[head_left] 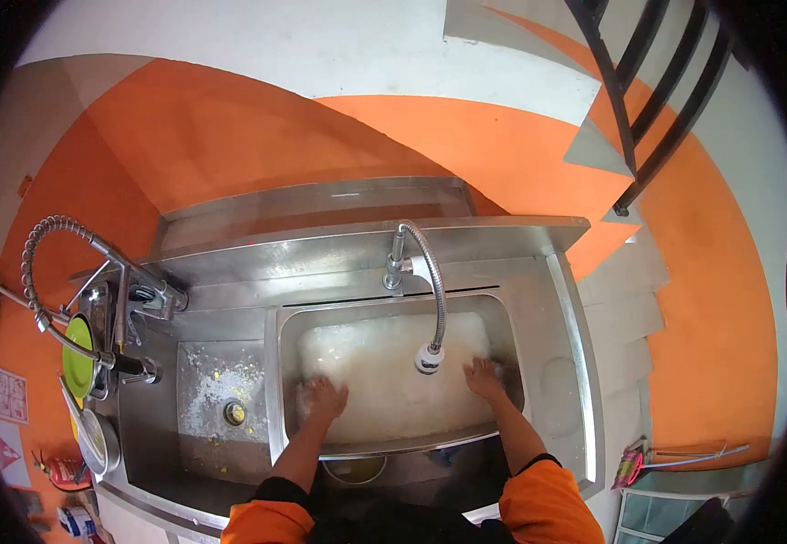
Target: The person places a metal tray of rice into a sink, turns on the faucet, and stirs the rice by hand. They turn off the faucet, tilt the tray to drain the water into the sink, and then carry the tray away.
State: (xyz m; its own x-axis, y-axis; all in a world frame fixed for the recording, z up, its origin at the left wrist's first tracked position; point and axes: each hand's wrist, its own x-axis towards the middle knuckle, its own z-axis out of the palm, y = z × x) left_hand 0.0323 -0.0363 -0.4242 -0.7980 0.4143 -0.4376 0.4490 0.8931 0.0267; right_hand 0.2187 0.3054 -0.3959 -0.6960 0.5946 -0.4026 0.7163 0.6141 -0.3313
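Observation:
A large, pale, translucent rectangular tub (393, 363) with rounded corners fills most of the right sink basin (511, 313). My left hand (323, 399) grips its left side, the thumb pointing inward and the fingertips partly lost against the wet surface. At the opposite side, my right hand (484, 379) has hold of the tub's right edge, a little farther from me than the left one. Above the tub hangs the white spray head (428, 359) of a flexible faucet (437, 272), just left of my right hand. Cloudy, wet-looking patches cover the tub's surface.
The left basin (257, 358) holds pale scraps scattered around its drain (234, 413). A coiled spray faucet (26, 263) rises at the left, near a green plate (77, 355) and a metal pot (99, 442). A round bowl (354, 470) sits below the sink's front edge.

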